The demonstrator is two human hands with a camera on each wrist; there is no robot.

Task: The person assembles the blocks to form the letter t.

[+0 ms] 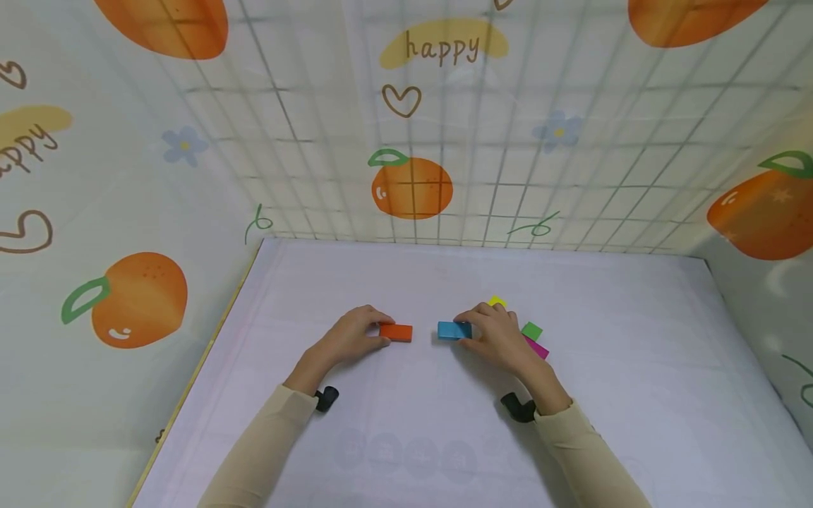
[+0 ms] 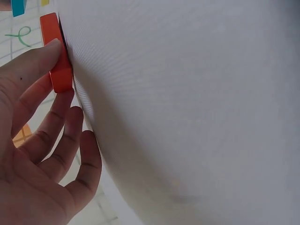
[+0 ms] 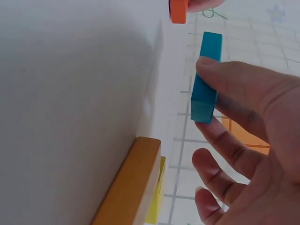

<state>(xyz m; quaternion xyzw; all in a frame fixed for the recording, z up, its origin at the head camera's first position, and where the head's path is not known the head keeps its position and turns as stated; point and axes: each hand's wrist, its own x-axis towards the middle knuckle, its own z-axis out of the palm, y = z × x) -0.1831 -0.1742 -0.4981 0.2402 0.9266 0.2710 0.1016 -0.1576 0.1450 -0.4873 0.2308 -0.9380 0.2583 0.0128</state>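
Observation:
My left hand (image 1: 351,337) pinches an orange-red rectangular block (image 1: 399,333) by its left end, the thumb on the near side. In the left wrist view this block (image 2: 48,29) stays right at the white surface, with the other fingers loosely bent below it. To the right, my right hand (image 1: 502,339) holds a blue block (image 1: 447,331) between thumb and fingers. The right wrist view shows the blue block (image 3: 206,86) raised off the surface, its far end pointing toward the orange-red block (image 3: 178,11). A gap separates the two blocks.
Around my right hand lie a yellow block (image 1: 497,301), a green block (image 1: 532,331) and a magenta block (image 1: 537,347). An orange-brown block (image 3: 133,176) shows close by in the right wrist view. Patterned cloth (image 1: 470,141) over a grid stands behind the white tabletop (image 1: 641,331).

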